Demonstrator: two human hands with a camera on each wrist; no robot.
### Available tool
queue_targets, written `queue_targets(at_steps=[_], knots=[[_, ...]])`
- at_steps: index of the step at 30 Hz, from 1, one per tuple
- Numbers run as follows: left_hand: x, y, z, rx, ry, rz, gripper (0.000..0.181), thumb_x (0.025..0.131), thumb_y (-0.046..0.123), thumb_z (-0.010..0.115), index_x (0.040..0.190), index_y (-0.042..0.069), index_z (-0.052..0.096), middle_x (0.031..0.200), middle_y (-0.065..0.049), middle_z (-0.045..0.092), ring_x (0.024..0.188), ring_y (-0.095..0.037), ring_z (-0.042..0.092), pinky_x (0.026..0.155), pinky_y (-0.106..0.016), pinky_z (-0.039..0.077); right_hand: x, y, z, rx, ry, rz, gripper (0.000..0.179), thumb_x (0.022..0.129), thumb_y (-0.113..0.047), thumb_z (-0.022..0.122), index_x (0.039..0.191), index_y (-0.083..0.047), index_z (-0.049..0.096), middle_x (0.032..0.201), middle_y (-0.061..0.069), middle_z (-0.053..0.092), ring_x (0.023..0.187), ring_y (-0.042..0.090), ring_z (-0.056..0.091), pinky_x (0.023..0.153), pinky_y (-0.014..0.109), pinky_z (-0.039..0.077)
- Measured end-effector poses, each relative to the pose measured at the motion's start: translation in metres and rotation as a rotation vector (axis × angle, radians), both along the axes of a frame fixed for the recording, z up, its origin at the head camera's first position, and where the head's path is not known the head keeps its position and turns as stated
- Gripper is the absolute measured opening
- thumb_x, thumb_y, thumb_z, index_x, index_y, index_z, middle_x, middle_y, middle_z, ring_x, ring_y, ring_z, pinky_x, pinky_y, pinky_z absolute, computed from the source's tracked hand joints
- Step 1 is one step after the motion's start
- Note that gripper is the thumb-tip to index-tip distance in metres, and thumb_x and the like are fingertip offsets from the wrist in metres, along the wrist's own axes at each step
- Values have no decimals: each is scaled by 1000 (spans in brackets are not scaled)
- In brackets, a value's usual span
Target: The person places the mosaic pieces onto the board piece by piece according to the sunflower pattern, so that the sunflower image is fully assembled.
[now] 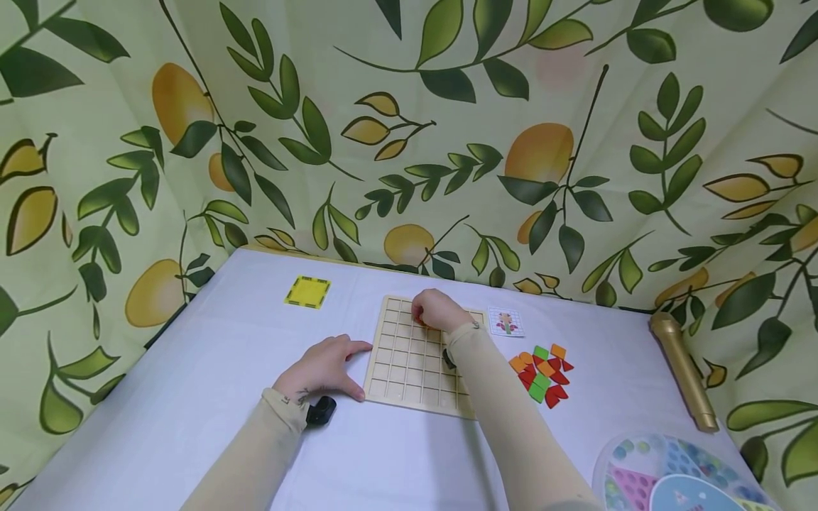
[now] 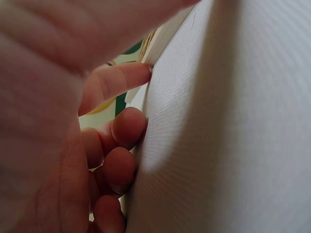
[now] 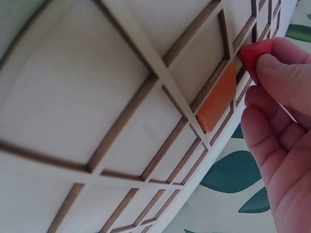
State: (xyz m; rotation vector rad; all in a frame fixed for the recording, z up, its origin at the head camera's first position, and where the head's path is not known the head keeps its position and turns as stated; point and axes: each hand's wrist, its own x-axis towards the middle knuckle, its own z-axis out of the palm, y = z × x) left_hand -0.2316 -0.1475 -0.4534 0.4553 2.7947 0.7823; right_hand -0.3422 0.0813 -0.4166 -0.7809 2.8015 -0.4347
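A wooden grid board lies on the white-covered table between both hands. Over its far part, my right hand pinches a small red tile between thumb and fingertips, right at a cell of the grid. An orange tile sits in the neighbouring cell, seen in the right wrist view. My left hand rests beside the board with thumb and index finger spread, their tips at its left edge. The left wrist view shows the other fingers loosely bent close to the cloth.
Right of the board lies a loose pile of red, orange and green tiles. A small picture card is above the pile. A yellow square lies far left. A gold cylinder and a round patterned box are on the right.
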Motion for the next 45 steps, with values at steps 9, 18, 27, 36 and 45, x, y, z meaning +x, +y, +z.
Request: queue_targets(at_steps=[9, 18, 27, 36, 45], knots=[[-2, 1, 0, -4, 7, -10, 90, 45, 38, 91, 127, 23, 56, 83, 4, 48, 79, -16, 43, 72, -31, 37, -3, 3, -5, 20, 19, 5, 21, 80, 5, 57, 71, -10, 68, 76, 0, 62, 78, 16, 52, 79, 30, 44], [-2, 3, -2, -6, -5, -1, 91, 44, 39, 91, 127, 24, 56, 83, 4, 48, 79, -16, 43, 72, -31, 37, -1, 7, -6, -13, 16, -40, 22, 80, 6, 55, 74, -10, 70, 80, 0, 64, 82, 16, 54, 83, 31, 45], [-1, 3, 0, -10, 16, -24, 91, 44, 39, 91, 127, 22, 57, 81, 4, 47, 78, -15, 42, 70, -31, 36, 1, 8, -2, -12, -23, -58, 20, 79, 5, 58, 81, -8, 72, 88, 2, 68, 87, 17, 57, 87, 33, 45], [-1, 2, -1, -7, 5, -6, 90, 45, 39, 90, 127, 23, 56, 82, 4, 47, 78, -15, 42, 70, -31, 36, -2, 23, 2, -123, 20, -81, 19, 84, 0, 56, 97, -3, 70, 97, 8, 66, 93, 21, 56, 89, 36, 44], [1, 3, 3, -18, 31, -20, 89, 45, 40, 90, 127, 21, 57, 93, 4, 54, 88, -16, 48, 82, -35, 41, 13, 135, 32, -126, -18, -459, 21, 85, -7, 59, 103, 3, 65, 100, 17, 63, 90, 28, 56, 77, 40, 46]])
